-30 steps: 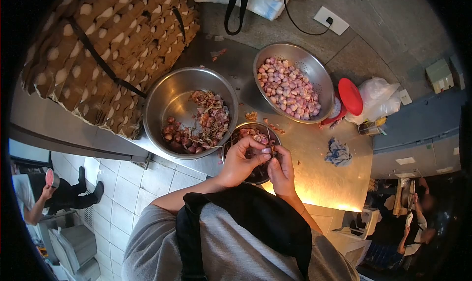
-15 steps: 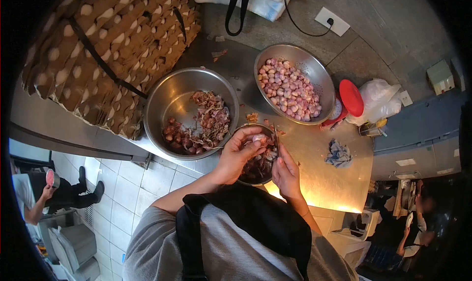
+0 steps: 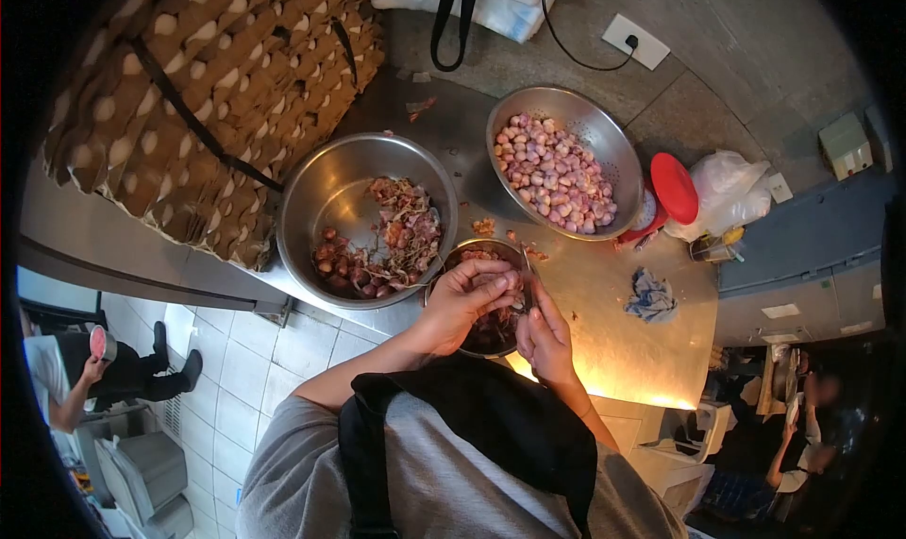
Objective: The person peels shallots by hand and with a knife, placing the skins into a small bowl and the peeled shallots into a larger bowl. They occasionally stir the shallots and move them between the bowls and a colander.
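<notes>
Pink-purple shallots [image 3: 555,175], small, rounded, heaped

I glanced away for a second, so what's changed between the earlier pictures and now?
The right hand has drawn back a little toward the body, and its knife now shows upright. The left hand, more open half a second ago, has closed its fingertips near the blade; what they pinch is unclear. The large bowl, colander and crumpled cloth stayed put.
</notes>
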A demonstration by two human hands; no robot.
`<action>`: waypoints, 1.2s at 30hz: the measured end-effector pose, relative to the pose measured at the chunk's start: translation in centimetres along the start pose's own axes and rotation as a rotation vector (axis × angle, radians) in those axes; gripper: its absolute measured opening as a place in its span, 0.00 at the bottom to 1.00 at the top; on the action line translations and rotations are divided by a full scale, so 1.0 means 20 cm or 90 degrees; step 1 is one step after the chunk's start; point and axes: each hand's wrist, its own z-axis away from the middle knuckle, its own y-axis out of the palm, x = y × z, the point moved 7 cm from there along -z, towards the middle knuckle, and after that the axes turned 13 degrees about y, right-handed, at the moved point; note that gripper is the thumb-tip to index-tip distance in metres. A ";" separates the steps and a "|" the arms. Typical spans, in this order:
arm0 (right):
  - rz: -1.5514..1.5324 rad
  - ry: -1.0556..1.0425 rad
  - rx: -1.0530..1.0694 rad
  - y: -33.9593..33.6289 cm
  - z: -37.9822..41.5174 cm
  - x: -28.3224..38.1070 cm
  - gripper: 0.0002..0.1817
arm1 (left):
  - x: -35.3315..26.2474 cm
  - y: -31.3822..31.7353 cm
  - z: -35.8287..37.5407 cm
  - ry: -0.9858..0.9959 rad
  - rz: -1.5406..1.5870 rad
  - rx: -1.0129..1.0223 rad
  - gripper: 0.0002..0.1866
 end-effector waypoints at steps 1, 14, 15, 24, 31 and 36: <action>0.015 -0.004 0.004 0.01 0.01 0.00 0.25 | 0.00 -0.01 0.00 0.009 0.006 -0.001 0.10; 0.176 -0.020 -0.074 -0.01 0.01 0.00 0.24 | 0.02 -0.02 0.00 0.006 0.012 -0.049 0.08; 0.217 -0.051 -0.085 -0.01 0.01 0.01 0.23 | 0.03 -0.02 0.00 0.014 0.022 -0.050 0.08; 0.178 -0.047 -0.095 -0.04 0.00 -0.02 0.23 | 0.03 -0.02 0.00 -0.006 0.028 -0.049 0.06; 0.435 -0.202 -0.131 0.01 0.01 0.06 0.24 | 0.05 -0.05 -0.01 -0.009 0.045 -0.068 0.06; 0.137 0.019 -0.089 -0.06 0.00 -0.07 0.23 | 0.04 -0.04 -0.01 -0.019 0.030 -0.064 0.05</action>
